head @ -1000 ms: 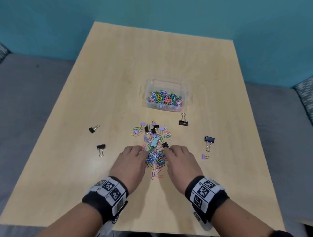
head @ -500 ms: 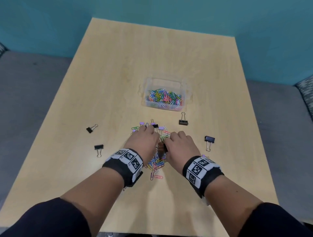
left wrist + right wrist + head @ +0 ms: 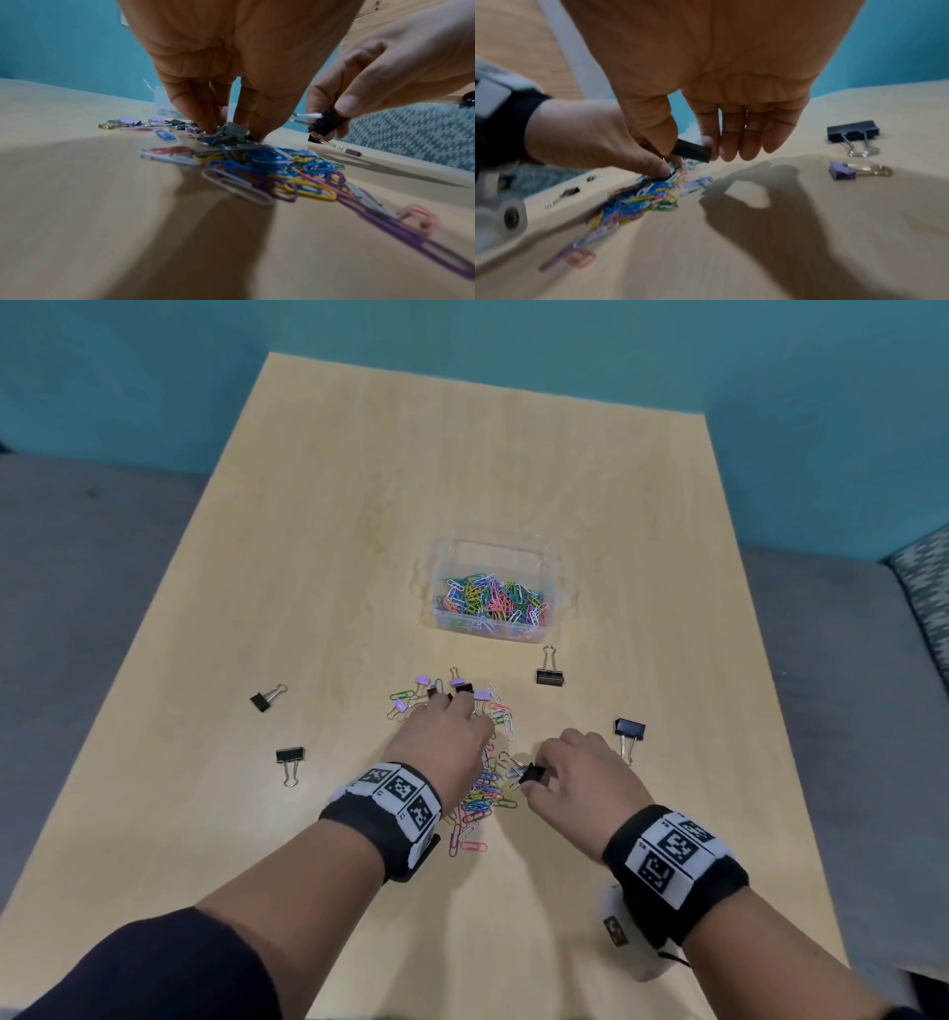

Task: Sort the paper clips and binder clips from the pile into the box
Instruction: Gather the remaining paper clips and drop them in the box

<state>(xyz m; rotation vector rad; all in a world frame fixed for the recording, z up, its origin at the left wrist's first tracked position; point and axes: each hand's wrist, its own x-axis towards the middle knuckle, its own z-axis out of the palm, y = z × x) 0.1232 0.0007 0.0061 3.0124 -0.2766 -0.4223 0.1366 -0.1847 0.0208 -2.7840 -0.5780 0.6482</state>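
The right hand (image 3: 575,775) is lifted a little above the table (image 3: 308,557) and pinches a small black binder clip (image 3: 533,773) between the thumb and the first finger; its other fingers (image 3: 750,140) hang down, only slightly bent. The left hand (image 3: 444,742) is low over the pile (image 3: 480,796) of coloured paper clips. Its fingertips (image 3: 205,123) are bent down and close around a grey-green binder clip (image 3: 232,131) that lies on top of the pile, touching the table.

The clear box (image 3: 493,593) stands further away on the table, well apart from both hands, and has many coloured paper clips inside. Five black binder clips lie loose around the pile: two to the left, one near the box, one beside the right hand, and one among the small purple clips just beyond the left hand's fingers.

Half a second ago both hands were together over the far part of the pile. Now the right hand has moved back and to the right with the black clip raised, and the left hand has stayed on the pile.
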